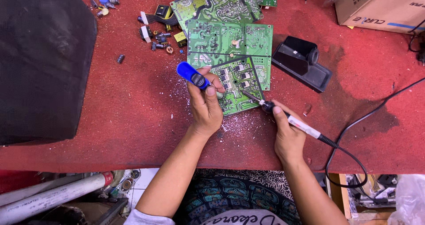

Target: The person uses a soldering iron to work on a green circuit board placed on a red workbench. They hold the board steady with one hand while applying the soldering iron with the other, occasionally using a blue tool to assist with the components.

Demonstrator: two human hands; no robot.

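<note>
The small green circuit board (237, 85) lies tilted on the red bench (133, 105), near its middle. The right hand (288, 134), its grip pinching a soldering iron (283, 116), sets the tip on the board's edge at four o'clock. At nine o'clock the left hand (206, 107) has its grip closed around a blue desoldering pump (191, 74). More green boards (228, 25) lie at twelve o'clock, a black iron stand (303, 63) at two o'clock.
</note>
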